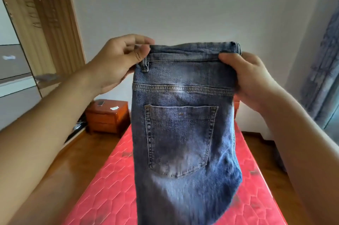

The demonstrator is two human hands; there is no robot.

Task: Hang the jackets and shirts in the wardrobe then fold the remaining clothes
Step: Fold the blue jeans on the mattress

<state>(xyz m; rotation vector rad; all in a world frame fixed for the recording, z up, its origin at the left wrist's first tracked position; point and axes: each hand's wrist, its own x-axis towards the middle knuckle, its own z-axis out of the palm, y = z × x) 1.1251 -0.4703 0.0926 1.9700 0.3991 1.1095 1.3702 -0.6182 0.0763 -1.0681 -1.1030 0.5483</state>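
A pair of faded blue jeans (183, 133) hangs in the air in front of me, folded lengthwise, with one back pocket facing me. My left hand (117, 63) pinches the left end of the waistband near a belt loop. My right hand (245, 80) grips the right end of the waistband, thumb on the near side. The legs drop out of view at the bottom edge, above a red quilted mattress (106, 188).
A wooden wardrobe (42, 41) with mirrored sliding doors stands at the left. An orange-brown nightstand (106, 116) sits beyond the mattress against the white wall. A curtain (324, 63) hangs at the right. Wooden floor runs along both sides of the mattress.
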